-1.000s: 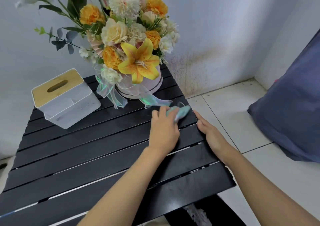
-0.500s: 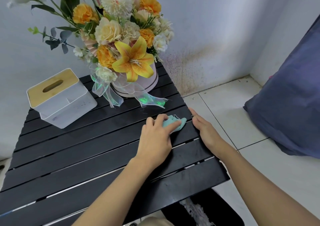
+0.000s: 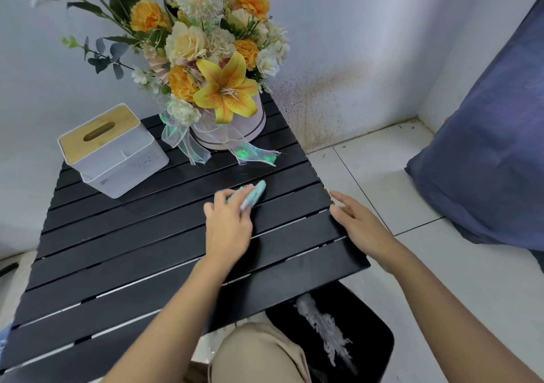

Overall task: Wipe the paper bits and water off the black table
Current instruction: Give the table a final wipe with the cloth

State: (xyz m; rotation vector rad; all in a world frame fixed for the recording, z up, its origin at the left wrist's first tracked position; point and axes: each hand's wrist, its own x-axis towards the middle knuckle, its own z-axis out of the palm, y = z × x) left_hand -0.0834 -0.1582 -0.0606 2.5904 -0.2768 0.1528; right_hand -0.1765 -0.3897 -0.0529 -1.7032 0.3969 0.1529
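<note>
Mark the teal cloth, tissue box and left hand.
teal cloth (image 3: 255, 193): head view, its exposed far end.
tissue box (image 3: 126, 173): head view, white side wall.
left hand (image 3: 228, 229): head view, back of the hand.

Bunched teal cloth (image 3: 255, 193) lying on black slatted table (image 3: 123, 253), toward far right side

1. I am watching the left hand (image 3: 228, 226) holding a mint cloth (image 3: 254, 193) against the black table (image 3: 117, 250).
2. The right hand (image 3: 357, 221) is lying, fingers straight, at the table's right edge.
3. A white tissue box (image 3: 114, 150) and a flower arrangement (image 3: 223, 88) are standing at the far end.
</note>
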